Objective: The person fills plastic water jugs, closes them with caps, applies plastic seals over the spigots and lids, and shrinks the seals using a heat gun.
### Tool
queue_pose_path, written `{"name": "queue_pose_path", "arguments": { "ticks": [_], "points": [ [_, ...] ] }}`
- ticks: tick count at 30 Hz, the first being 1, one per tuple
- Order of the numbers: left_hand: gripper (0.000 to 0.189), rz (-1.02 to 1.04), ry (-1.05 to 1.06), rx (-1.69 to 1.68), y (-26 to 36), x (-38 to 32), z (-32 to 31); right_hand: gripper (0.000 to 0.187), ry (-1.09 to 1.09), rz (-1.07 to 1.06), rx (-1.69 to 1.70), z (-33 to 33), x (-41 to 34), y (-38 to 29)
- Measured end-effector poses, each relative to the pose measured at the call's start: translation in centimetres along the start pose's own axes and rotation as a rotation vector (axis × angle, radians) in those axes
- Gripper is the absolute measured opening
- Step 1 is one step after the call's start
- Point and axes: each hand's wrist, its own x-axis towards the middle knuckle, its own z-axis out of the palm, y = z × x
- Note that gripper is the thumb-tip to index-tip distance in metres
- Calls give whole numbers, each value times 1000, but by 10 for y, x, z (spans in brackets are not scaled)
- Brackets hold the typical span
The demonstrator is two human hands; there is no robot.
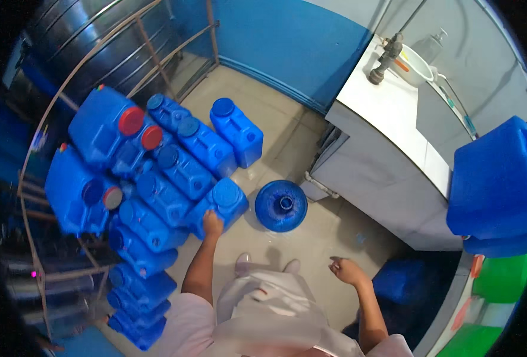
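My left hand [212, 223] is closed around the handle of a blue plastic jerrycan [233, 203], which stands at the near right of a cluster of similar cans. Its wide blue screw cap is on. A round, translucent blue water-cooler bottle [270, 214] stands upright on the tiles to the right of that can, with its neck facing up. My right hand [346, 271] hangs over the floor to the right of my body, its fingers loosely bent and somewhat apart. I see nothing held in it.
More blue jerrycans [185, 172] crowd the floor at left, beside a metal rail [154, 49] and steel tank [98, 31]. A white counter [370, 116] at right carries a basin [417, 67]. Large blue containers [490, 183] and green ones [504, 279] sit at far right.
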Motion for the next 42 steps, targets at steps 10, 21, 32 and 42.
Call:
{"name": "queue_pose_path", "arguments": {
  "ticks": [10,21,32,42],
  "points": [
    [45,21,-220,107,-92,64,64,41,-46,164,132,88,51,-40],
    [29,405,-103,309,101,19,-251,41,152,120,143,34,-23,-57],
    [24,1472,154,450,420,-121,-531,44,463,-1,428,-46,-112,-5],
    [15,1717,423,19,691,-121,-528,40,693,30,689,-72,-209,89]
  ]
}}
